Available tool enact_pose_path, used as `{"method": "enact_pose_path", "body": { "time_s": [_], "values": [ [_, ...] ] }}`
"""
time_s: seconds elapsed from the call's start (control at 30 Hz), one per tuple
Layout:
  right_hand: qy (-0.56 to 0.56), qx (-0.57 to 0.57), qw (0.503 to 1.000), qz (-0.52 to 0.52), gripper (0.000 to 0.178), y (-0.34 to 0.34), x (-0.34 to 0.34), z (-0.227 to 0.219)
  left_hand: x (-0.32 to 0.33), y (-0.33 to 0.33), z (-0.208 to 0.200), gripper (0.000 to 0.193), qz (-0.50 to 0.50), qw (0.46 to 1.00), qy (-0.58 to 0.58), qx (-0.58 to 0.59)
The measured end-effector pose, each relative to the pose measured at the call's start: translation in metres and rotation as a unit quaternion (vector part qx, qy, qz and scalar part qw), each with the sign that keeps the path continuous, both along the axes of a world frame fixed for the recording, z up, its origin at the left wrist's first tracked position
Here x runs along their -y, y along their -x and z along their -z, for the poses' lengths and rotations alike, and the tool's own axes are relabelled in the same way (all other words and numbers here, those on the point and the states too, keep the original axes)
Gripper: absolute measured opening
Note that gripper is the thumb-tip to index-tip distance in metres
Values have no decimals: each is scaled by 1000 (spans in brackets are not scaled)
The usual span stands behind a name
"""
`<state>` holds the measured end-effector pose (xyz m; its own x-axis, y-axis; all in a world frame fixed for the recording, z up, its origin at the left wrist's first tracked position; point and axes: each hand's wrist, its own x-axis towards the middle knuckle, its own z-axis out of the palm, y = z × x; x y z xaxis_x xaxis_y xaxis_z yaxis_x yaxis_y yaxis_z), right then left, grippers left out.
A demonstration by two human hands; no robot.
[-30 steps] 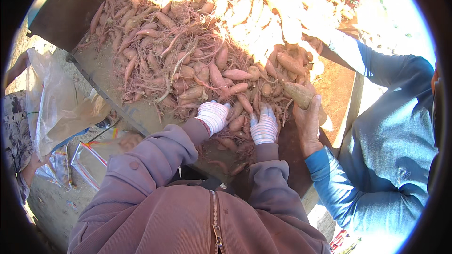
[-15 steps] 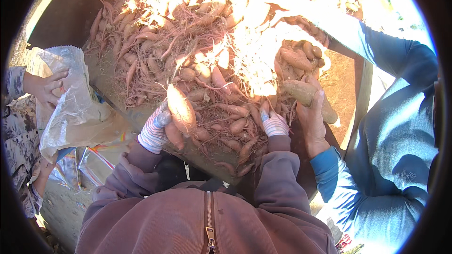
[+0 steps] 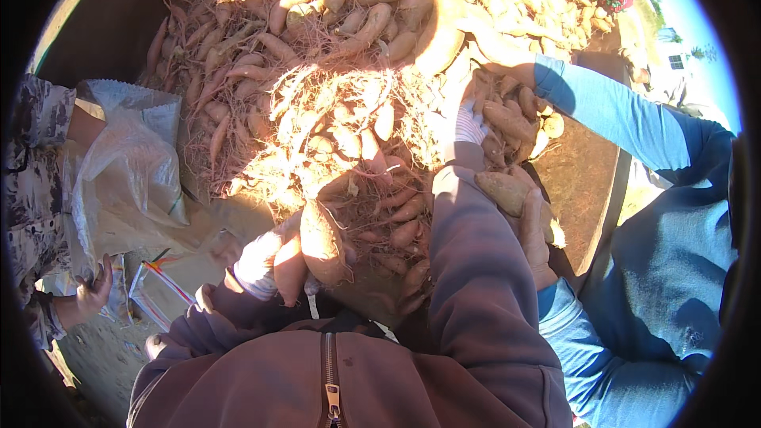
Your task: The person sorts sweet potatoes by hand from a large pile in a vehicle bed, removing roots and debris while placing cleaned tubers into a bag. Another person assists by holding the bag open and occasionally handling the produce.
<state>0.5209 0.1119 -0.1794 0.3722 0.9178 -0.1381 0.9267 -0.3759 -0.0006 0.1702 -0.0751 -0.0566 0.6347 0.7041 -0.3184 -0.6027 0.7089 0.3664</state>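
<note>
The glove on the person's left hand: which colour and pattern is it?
The glove is whitish with faint stripes, seen in the head view.

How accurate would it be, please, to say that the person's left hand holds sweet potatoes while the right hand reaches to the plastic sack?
Not quite: the head view shows the right hand stretched forward to the sweet potato pile, not to the plastic sack. The left hand does hold sweet potatoes.

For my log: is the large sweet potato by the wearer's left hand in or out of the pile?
Out: the left hand holds the large sweet potato beside a smaller one, in front of the pile.
</note>
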Motion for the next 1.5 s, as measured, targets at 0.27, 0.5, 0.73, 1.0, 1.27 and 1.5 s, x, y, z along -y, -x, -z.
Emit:
{"method": "enact_pose_path", "body": {
  "time_s": [0.27,0.5,0.73,1.0,1.27,1.5],
  "values": [
    [69,28,997,-35,62,22,73,-41,-6,1,-17,90,7,998,31,-60],
    [24,-131,988,76,65,17,85,-58,-6,16,-13,77,-48,998,23,39],
    [-127,-326,922,169,68,39,11,11,-10,21,7,64,-23,999,45,2],
    [-64,-574,803,-145,62,103,161,-101,-20,-5,-14,60,-79,995,37,-57],
    [290,-692,656,-83,70,134,189,-125,47,30,-19,34,-151,985,17,-87],
    [194,-603,763,-128,58,110,190,-115,153,147,-59,57,-415,906,-54,68]
  ]
}}
